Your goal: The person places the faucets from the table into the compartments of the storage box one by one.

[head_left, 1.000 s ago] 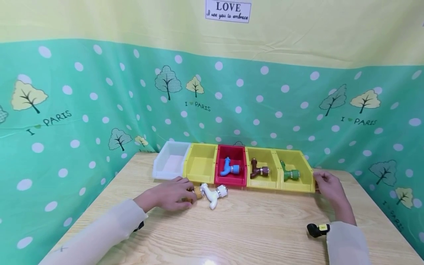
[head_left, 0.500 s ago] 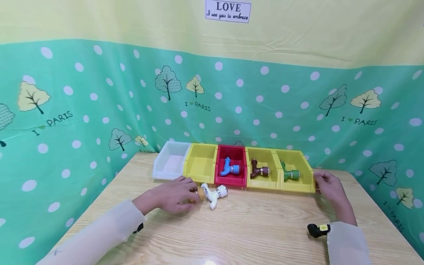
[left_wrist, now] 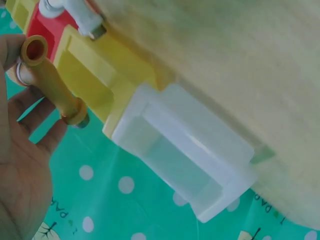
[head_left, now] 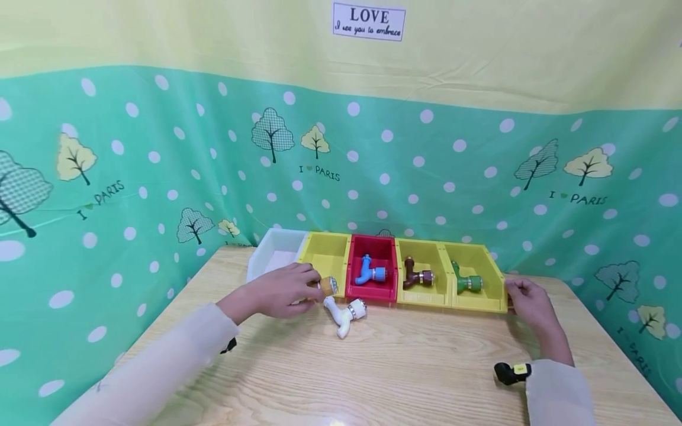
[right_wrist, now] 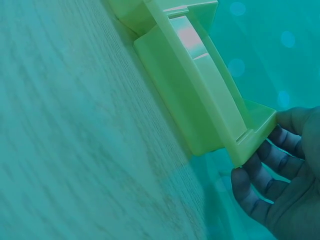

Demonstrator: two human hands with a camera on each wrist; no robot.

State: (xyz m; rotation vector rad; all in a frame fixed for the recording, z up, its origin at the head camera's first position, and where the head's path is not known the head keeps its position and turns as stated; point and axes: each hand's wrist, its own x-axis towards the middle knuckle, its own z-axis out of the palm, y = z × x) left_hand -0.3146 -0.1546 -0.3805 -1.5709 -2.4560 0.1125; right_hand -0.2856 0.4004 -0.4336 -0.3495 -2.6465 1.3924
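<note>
My left hand (head_left: 281,290) grips an orange-brown tap (left_wrist: 56,89) by its handle end, lifted above the table before the left yellow bin (head_left: 325,251). In the left wrist view its open spout end faces the camera and its threaded end points down. A white tap (head_left: 344,318) lies on the table just right of that hand. At the row's right end, my right hand (head_left: 534,305) holds the outer side of the yellow bin (right_wrist: 182,95), thumb at the corner and fingers along its wall. The green tap (head_left: 469,283) lies in that bin.
Between the end bins, a blue tap (head_left: 367,272) lies in the red bin (head_left: 371,293) and a brown tap (head_left: 415,276) in another yellow bin (head_left: 423,299). A translucent white bin (left_wrist: 200,145) ends the row at left. Patterned cloth (head_left: 453,160) hangs close behind.
The left hand has raised the orange-brown tap off the table, up toward the left yellow bin, away from the white tap. The right hand has stayed at the end bin.
</note>
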